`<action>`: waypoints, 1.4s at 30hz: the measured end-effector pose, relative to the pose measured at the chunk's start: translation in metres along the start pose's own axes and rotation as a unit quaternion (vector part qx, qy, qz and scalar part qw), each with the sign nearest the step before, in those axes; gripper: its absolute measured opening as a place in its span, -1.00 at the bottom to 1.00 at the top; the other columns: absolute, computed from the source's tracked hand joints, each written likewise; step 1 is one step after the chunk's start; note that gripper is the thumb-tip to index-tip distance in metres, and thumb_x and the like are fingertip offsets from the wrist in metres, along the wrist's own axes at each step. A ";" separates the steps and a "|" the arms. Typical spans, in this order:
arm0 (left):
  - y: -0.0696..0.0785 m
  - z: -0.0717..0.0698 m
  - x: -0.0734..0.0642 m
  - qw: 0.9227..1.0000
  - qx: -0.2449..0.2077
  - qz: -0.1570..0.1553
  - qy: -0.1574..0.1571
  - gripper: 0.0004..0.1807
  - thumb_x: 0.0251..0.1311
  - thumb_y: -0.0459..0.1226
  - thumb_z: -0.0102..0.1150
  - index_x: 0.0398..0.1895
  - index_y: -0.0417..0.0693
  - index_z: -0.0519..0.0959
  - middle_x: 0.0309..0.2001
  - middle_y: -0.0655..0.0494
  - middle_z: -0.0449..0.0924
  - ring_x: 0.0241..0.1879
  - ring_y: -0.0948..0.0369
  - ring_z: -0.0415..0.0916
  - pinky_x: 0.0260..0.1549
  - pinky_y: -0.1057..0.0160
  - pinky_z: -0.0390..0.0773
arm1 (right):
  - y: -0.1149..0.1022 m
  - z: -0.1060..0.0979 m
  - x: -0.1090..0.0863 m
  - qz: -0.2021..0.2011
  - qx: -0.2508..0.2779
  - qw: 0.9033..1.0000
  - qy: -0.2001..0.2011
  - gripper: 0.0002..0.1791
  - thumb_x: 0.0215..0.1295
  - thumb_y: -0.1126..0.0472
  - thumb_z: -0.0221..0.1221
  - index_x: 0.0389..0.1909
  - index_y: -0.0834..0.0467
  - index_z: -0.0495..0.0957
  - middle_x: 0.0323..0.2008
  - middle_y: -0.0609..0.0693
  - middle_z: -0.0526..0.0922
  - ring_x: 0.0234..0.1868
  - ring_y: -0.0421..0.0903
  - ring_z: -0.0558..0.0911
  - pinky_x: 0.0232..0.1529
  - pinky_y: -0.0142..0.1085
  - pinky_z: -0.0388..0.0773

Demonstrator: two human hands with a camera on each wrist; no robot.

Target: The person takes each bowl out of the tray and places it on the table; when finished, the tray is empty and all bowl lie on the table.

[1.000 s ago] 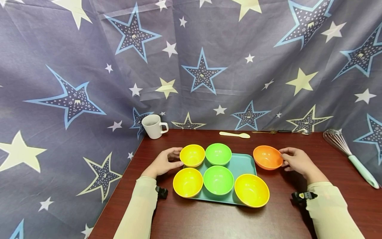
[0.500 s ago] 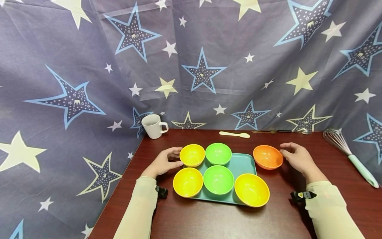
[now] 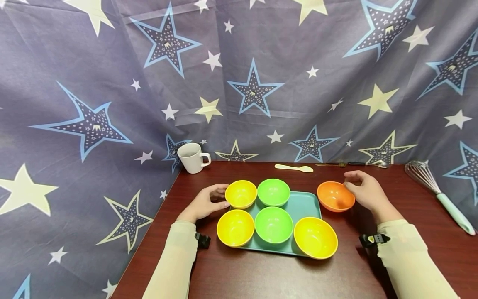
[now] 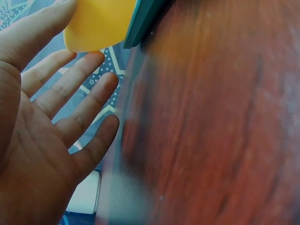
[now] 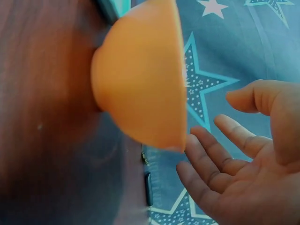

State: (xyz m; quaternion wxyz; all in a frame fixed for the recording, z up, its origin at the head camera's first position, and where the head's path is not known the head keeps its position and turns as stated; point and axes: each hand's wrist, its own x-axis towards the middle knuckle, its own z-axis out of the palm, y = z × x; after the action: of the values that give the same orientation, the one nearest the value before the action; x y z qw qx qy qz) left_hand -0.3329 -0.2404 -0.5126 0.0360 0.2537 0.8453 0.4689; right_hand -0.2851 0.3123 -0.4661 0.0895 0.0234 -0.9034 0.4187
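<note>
My left hand [image 3: 203, 203] is beside the back left yellow bowl [image 3: 240, 195], fingers spread, with thumb and fingertips right at its side. In the left wrist view that bowl's yellow wall [image 4: 101, 26] shows above the fingers. To the right, my right hand [image 3: 367, 193] hovers at the orange bowl [image 3: 332, 194], its relaxed fingers just over the far right rim. The right wrist view has the orange bowl's side [image 5: 140, 75] with nothing between thumb and fingers. A teal tray [image 3: 302, 203] carries two green bowls [image 3: 274, 224] and yellow bowls at the left and front right [image 3: 315, 237].
A white mug [image 3: 191, 158] stands at the back left. Along the back edge lie a cream spoon [image 3: 293, 168] and thin dark-handled utensils [image 3: 367, 164]. A whisk [image 3: 437, 195] lies far right. A star-patterned curtain [image 3: 254, 91] hangs behind the brown table [image 3: 261, 276].
My right hand let go of the orange bowl's right side, rose, and moved left and back over its rim. The left hand and the bowls have stayed in place.
</note>
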 end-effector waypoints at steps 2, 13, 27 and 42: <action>0.000 0.000 0.000 1.000 0.000 -0.001 0.000 -0.27 0.22 -0.23 0.53 0.44 -0.12 0.47 0.16 -0.08 0.65 0.15 -0.11 0.60 0.22 -0.22 0.50 | -0.004 0.000 0.003 0.003 0.006 1.000 -0.006 -0.58 0.51 0.21 0.22 0.26 0.34 0.52 0.09 0.34 0.63 -0.01 0.18 0.61 -0.25 -0.45 0.52; 0.003 0.001 0.000 1.000 0.009 -0.017 0.000 -0.29 0.23 -0.17 0.53 0.43 -0.05 0.49 0.15 0.03 0.65 0.15 -0.01 0.61 0.22 -0.15 0.53 | -0.027 0.006 0.016 -0.031 -0.016 0.999 -0.031 -0.62 0.51 0.17 0.24 0.23 0.26 0.56 0.07 0.25 0.67 -0.01 0.16 0.63 -0.12 -0.28 0.56; 0.006 0.000 -0.001 1.000 0.004 -0.018 -0.002 -0.29 0.23 -0.18 0.54 0.43 -0.06 0.49 0.16 -0.01 0.65 0.17 -0.06 0.60 0.24 -0.18 0.49 | -0.058 0.028 0.030 -0.031 0.038 0.991 -0.123 -0.51 0.50 0.20 0.25 0.34 0.31 0.47 0.17 0.30 0.62 0.13 0.20 0.63 0.07 -0.07 0.64; 0.003 0.000 0.000 1.000 0.009 -0.010 0.000 -0.31 0.23 -0.19 0.53 0.42 -0.03 0.50 0.14 0.03 0.66 0.15 -0.01 0.61 0.23 -0.14 0.51 | -0.078 0.052 0.050 0.017 0.125 0.961 -0.247 -0.43 0.53 0.21 0.23 0.44 0.33 0.34 0.30 0.42 0.44 0.21 0.33 0.60 0.08 0.02 0.66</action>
State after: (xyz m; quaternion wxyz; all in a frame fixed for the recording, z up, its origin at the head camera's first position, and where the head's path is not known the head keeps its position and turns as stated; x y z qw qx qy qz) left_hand -0.3314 -0.2394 -0.5102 0.0382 0.2453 0.8518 0.4613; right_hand -0.3322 0.2237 -0.4315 -0.1473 0.1213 -0.8382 0.5109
